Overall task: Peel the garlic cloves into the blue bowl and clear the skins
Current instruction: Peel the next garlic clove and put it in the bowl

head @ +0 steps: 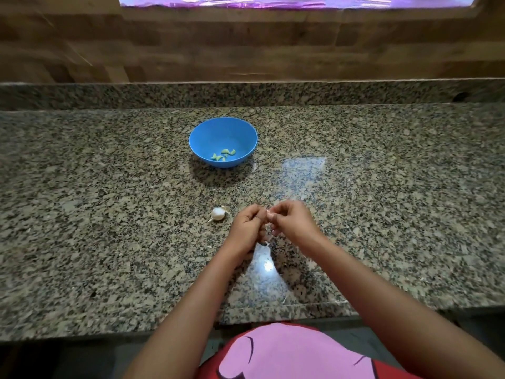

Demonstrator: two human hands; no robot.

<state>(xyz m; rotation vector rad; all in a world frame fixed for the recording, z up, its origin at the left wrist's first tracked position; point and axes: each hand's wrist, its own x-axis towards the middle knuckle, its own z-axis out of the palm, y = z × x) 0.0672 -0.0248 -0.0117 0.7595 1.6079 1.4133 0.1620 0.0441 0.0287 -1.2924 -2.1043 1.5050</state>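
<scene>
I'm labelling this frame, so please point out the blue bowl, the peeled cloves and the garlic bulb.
Blue bowl (218, 129): head view, bare inner wall at the back.
Peeled cloves (225, 151): head view, one clove of the pile in the bowl.
Garlic bulb (217, 213): head view, its white skin.

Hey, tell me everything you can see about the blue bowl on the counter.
The blue bowl is round, plain and plastic-looking, upright on the speckled granite countertop toward the back wall. A few peeled garlic cloves lie at its bottom, looking greenish. Only they and the countertop touch it; the left hand and right hand work nearer the person, apart from it.
</scene>
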